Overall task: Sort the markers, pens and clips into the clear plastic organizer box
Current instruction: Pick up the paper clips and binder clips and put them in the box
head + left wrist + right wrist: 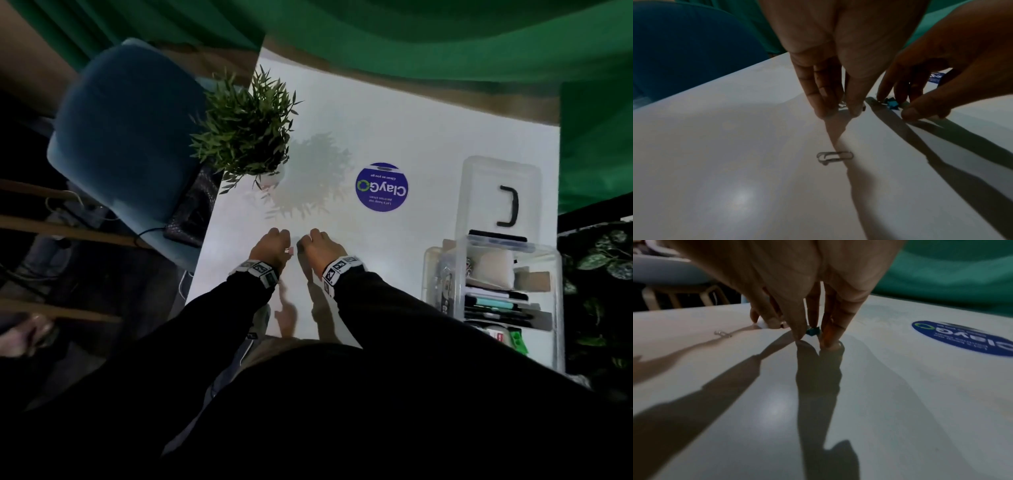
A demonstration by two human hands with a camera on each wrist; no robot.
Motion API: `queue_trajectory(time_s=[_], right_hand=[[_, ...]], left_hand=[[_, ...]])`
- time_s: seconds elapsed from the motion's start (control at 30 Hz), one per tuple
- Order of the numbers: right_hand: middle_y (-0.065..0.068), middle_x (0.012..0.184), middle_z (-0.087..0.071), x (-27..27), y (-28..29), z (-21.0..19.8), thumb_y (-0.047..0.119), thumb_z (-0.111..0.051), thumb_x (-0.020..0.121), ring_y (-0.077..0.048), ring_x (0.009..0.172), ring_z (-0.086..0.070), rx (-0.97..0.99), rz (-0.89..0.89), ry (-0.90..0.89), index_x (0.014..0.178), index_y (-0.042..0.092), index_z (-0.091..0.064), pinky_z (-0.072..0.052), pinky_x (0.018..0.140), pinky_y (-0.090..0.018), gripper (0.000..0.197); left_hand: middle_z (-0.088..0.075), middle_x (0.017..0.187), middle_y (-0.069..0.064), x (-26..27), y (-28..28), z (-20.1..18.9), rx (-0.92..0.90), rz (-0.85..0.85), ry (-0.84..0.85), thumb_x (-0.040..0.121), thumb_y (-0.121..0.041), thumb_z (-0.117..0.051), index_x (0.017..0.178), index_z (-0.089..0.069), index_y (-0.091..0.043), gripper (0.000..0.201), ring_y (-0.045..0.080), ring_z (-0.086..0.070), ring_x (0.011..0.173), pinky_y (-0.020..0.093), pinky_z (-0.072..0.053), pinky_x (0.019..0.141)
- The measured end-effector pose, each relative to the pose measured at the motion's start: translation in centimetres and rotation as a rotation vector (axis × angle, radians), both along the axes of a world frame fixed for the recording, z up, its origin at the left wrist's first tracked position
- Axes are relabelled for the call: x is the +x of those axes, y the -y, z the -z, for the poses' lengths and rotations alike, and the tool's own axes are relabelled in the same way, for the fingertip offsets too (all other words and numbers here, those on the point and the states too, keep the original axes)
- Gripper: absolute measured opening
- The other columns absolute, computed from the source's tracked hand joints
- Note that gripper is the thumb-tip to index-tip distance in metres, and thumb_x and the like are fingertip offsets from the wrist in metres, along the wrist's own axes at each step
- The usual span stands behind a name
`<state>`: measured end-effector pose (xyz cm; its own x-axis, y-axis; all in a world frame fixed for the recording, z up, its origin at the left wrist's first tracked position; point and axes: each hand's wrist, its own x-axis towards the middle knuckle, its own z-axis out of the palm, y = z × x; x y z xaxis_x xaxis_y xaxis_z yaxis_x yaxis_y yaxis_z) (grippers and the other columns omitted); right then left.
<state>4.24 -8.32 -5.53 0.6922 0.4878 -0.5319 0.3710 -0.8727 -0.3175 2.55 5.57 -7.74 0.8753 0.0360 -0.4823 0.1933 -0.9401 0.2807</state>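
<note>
Both hands stand fingertips-down on the white table (376, 120), close together. My left hand (840, 112) (281, 236) pinches a small silver clip (842, 105) against the tabletop. My right hand (813, 339) (308, 240) has thumb and fingers closed round a small blue clip (813, 331) (892, 104) that still touches the table. A loose silver paper clip (834, 157) (722, 334) lies just in front of the left hand. The clear organizer box (555, 342) stands at the table's right edge with pens and markers (496, 303) inside.
The box's clear lid (496, 178) with a black handle lies behind the box. A potted plant (246, 126) stands at the table's left edge, a round blue sticker (381, 186) mid-table. A blue chair (126, 137) sits left of the table.
</note>
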Motion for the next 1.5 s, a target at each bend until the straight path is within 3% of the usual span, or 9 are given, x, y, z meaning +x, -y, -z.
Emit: queue_trajectory(time_s=[0.17, 0.43, 0.77, 0.97, 1.1, 1.17, 1.27, 1.33, 1.5], right_hand=[[-0.02, 0.124, -0.047, -0.5, 0.6, 0.4, 0.004, -0.055, 0.084, -0.038, 0.114, -0.051, -0.036, 0.048, -0.022, 0.123, -0.003, -0.047, -0.047, 0.089, -0.046, 0.041], [-0.017, 0.109, -0.063, -0.3, 6.6, -1.5, 0.015, -0.051, 0.088, -0.035, 0.1, -0.06, 0.101, 0.279, -0.064, 0.109, 0.005, -0.053, -0.046, 0.077, -0.036, 0.023], [-0.001, 0.091, -0.068, -1.3, 24.5, -9.7, 0.014, -0.064, 0.085, -0.018, 0.081, -0.065, 0.402, 0.854, 0.27, 0.098, 0.015, -0.064, -0.055, 0.079, -0.034, 0.013], [-0.007, 0.097, -0.072, -4.2, 34.3, -10.2, 0.023, -0.065, 0.086, -0.026, 0.087, -0.067, 0.223, 0.999, 0.397, 0.099, 0.015, -0.068, -0.056, 0.078, -0.036, 0.015], [-0.011, 0.108, -0.07, -4.6, 36.6, -9.5, 0.008, -0.06, 0.084, -0.03, 0.1, -0.065, 0.146, 0.918, 0.317, 0.109, 0.013, -0.066, -0.054, 0.087, -0.038, 0.026], [-0.014, 0.117, -0.062, -4.7, 36.8, -9.5, 0.002, -0.058, 0.082, -0.031, 0.104, -0.061, 0.148, 0.887, 0.349, 0.116, 0.012, -0.063, -0.052, 0.09, -0.041, 0.036], [-0.018, 0.126, -0.047, -5.0, 36.7, -9.2, 0.005, -0.057, 0.084, -0.034, 0.114, -0.05, 0.082, 0.91, 0.419, 0.128, 0.01, -0.051, -0.048, 0.091, -0.041, 0.044], [-0.021, 0.129, -0.043, -5.2, 36.4, -8.8, 0.009, -0.058, 0.087, -0.038, 0.115, -0.049, 0.027, 0.924, 0.322, 0.136, 0.011, -0.039, -0.047, 0.09, -0.044, 0.053], [-0.02, 0.125, -0.046, -4.8, 35.3, -7.7, 0.008, -0.057, 0.088, -0.041, 0.109, -0.054, -0.027, 0.84, 0.18, 0.141, 0.014, -0.026, -0.046, 0.085, -0.043, 0.062]], left_hand=[[-0.055, 0.105, 0.015, 0.8, -0.1, -0.4, -0.038, -0.036, 0.004, 0.088, -0.024, -0.059, 0.097, -0.056, -0.01, 0.017, 0.033, -0.055, 0.098, 0.038, -0.043, 0.078], [-0.068, 0.083, -0.002, 1.6, 0.7, -3.3, -0.22, -0.12, -0.016, 0.081, -0.033, -0.068, 0.081, -0.056, -0.025, 0.014, 0.025, -0.064, 0.085, 0.035, -0.052, 0.073], [-0.066, 0.083, -0.006, 1.9, 21.9, -11.0, -0.674, 0.172, 0.187, 0.079, -0.031, -0.07, 0.085, -0.06, -0.02, 0.016, 0.013, -0.06, 0.073, 0.032, -0.053, 0.07], [-0.067, 0.086, -0.005, 1.8, 34.2, -12.5, -0.641, 0.318, 0.196, 0.081, -0.031, -0.066, 0.088, -0.06, -0.022, 0.013, 0.015, -0.062, 0.083, 0.033, -0.053, 0.071], [-0.066, 0.099, 0.003, 1.3, 37.8, -11.7, -0.49, 0.385, 0.181, 0.086, -0.028, -0.065, 0.102, -0.061, -0.017, 0.02, 0.021, -0.062, 0.09, 0.03, -0.046, 0.072], [-0.064, 0.101, 0.003, 0.9, 37.6, -11.2, -0.466, 0.359, 0.204, 0.087, -0.023, -0.062, 0.107, -0.061, -0.018, 0.021, 0.02, -0.061, 0.09, 0.03, -0.045, 0.074], [-0.062, 0.093, 0.001, 0.6, 34.3, -10.7, -0.508, 0.161, 0.295, 0.089, -0.015, -0.051, 0.095, -0.063, -0.02, 0.013, 0.017, -0.058, 0.08, 0.03, -0.048, 0.072], [-0.064, 0.091, 0.003, 0.8, 29.9, -9.6, -0.482, 0.015, 0.344, 0.087, -0.011, -0.05, 0.089, -0.062, -0.016, 0.013, 0.018, -0.059, 0.078, 0.028, -0.047, 0.069], [-0.061, 0.105, 0.018, -1.3, 15.1, -4.1, -0.106, -0.251, 0.272, 0.083, -0.006, -0.054, 0.097, -0.065, -0.013, 0.019, 0.034, -0.06, 0.097, 0.037, -0.048, 0.084]])
